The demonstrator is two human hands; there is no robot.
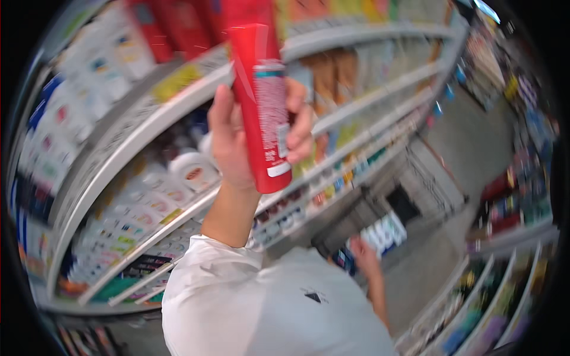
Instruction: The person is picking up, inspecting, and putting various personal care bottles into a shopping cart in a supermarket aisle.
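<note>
1. Red bottle (260,133) right up front, raised before the shelves and leaning slightly, its printed panel (272,113) towards the camera!
2. Left hand (234,154) has it wrapped from behind: thumb (220,107) along 1 side, fingers (300,121) curled round the other. That grip, I'd judge, steadies the bottle while leaving the print uncovered.
3. Down lower, the right hand (365,255) is at a white-and-blue package (386,233); too blurred, so I can't tell whether it grips or merely touches.
4. Look behind: white bottles (142,207) line up in rows, probably so their fronts show, with red packs (178,26) above and a pale shelf edge (142,115) curving between.
5. Blocking the view, the red bottle and left hand hide some shelving, and the white shirt (261,302) fills the lower middle. More shelves (484,311) stand lower right, across the grey floor (442,261).
</note>
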